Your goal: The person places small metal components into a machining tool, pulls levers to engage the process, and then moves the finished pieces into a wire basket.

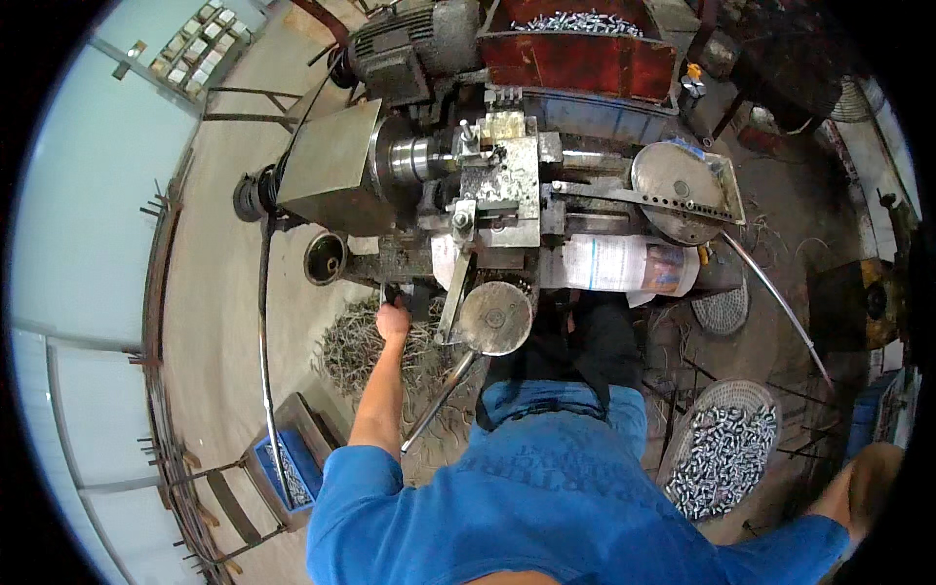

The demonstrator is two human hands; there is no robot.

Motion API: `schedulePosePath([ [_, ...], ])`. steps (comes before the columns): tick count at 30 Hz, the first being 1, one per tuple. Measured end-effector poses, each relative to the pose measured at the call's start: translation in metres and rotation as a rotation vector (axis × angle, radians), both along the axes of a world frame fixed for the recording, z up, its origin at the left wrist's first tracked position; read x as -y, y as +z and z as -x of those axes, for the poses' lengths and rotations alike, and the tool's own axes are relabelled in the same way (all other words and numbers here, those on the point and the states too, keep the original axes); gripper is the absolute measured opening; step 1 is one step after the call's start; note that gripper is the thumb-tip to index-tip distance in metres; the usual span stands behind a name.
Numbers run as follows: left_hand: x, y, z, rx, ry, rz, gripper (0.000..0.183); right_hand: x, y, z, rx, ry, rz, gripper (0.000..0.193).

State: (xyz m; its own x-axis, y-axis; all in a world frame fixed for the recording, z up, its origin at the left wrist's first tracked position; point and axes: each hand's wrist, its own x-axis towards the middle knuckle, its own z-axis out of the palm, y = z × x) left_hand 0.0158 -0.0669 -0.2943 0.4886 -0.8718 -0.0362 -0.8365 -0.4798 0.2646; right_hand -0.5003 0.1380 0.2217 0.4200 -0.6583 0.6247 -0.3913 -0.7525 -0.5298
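My left hand (393,320) reaches forward to the near side of a greasy lathe-like machine (502,180). Its fingers are closed around something small and dark, partly hidden by the hand, just left of the front round plate. Below and around this hand lies a heap of curly metal shavings (366,351). My right arm (858,487) stretches out to the right edge of the picture, bent at the elbow; the hand itself does not show. Closest to that arm is a round tray (777,429) full of small shiny metal pieces.
Two round plates on the machine (495,319) (678,171) carry long lever rods. A red bin (585,66) of small metal parts stands behind, beside a motor (414,44). A blue crate (292,468) sits at lower left. Printed paper (619,263) wraps the machine's front.
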Motion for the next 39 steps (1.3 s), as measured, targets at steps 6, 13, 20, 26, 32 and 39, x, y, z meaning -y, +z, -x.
schedulePosePath([
  [6, 0.011, 0.05, 0.031, -0.225, 0.022, -0.083, 0.042, 0.008, -0.016, -0.016, -0.039, 0.013, -0.012, 0.063],
  [13, 0.01, 0.0, -0.019, 0.05, -0.309, -0.144, 0.047, 0.011, -0.024, -0.022, -0.064, 0.005, -0.012, 0.06],
  [20, 0.005, 0.013, -0.035, 0.046, -0.332, -0.215, 0.05, 0.009, -0.021, -0.027, -0.064, 0.092, 0.019, 0.058],
  [26, -0.013, 0.062, -0.025, -0.054, -0.291, -0.305, 0.06, 0.016, -0.013, -0.035, -0.089, 0.181, 0.063, 0.056],
  [32, -0.04, 0.099, -0.104, -0.292, -0.215, -0.135, 0.05, 0.069, 0.035, 0.0, -0.097, 0.132, 0.202, 0.054],
  [39, -0.111, 0.263, -0.152, 0.086, 0.029, 0.414, 0.033, 0.167, -0.107, 0.065, -0.122, -0.491, -0.213, 0.044],
])
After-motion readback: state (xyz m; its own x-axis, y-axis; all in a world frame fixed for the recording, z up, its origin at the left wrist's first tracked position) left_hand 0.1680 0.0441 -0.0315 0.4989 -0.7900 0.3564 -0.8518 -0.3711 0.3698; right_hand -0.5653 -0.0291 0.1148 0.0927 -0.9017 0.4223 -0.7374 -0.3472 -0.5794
